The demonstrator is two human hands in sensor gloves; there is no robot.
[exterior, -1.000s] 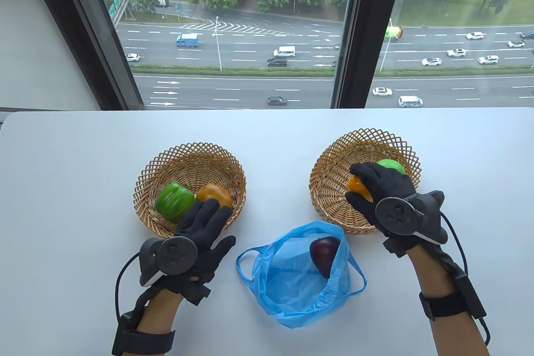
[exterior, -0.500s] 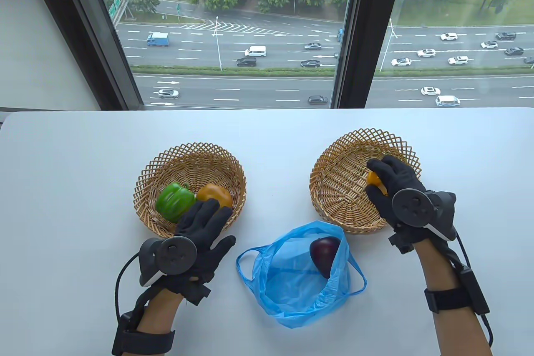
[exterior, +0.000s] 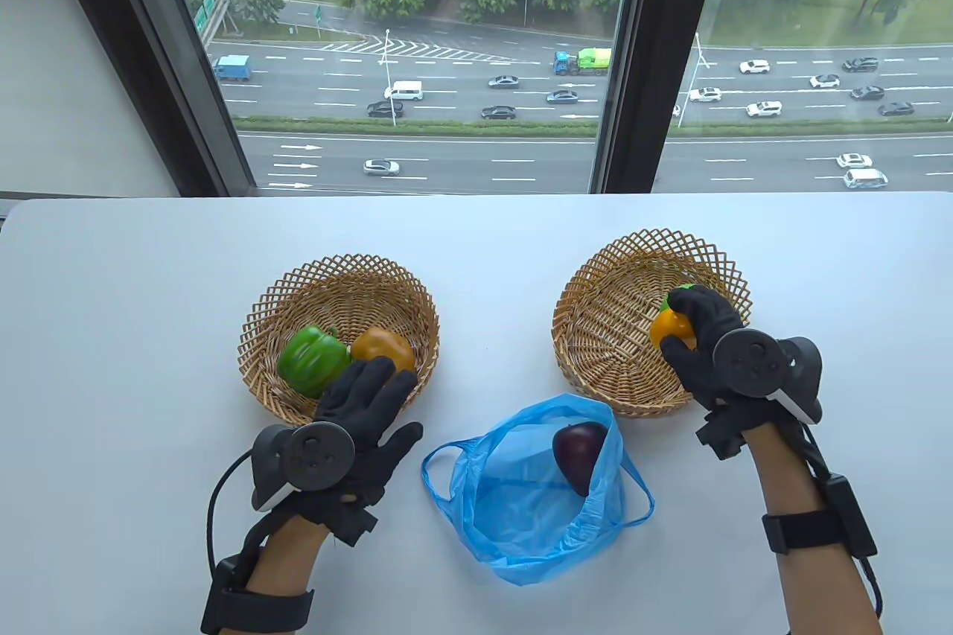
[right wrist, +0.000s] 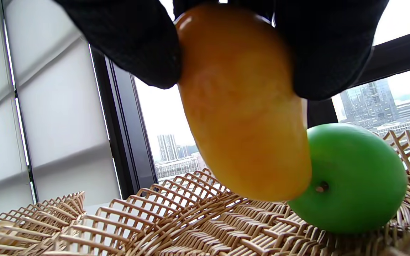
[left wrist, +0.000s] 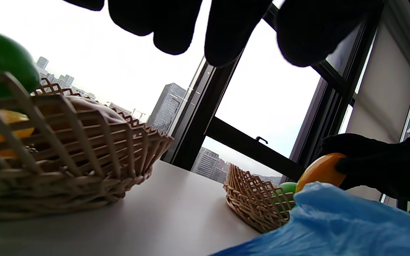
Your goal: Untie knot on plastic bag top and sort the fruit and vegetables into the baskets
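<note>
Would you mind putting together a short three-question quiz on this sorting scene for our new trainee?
1. True or false: the blue plastic bag is empty.
2. What does the right hand grip? A) green apple B) orange-yellow mango C) green pepper
3. Fill in: the left basket holds a green pepper and an ______ pepper.

Key
1. False: a dark purple fruit lies in it.
2. B, the mango, above the right basket beside the green apple.
3. orange
</note>
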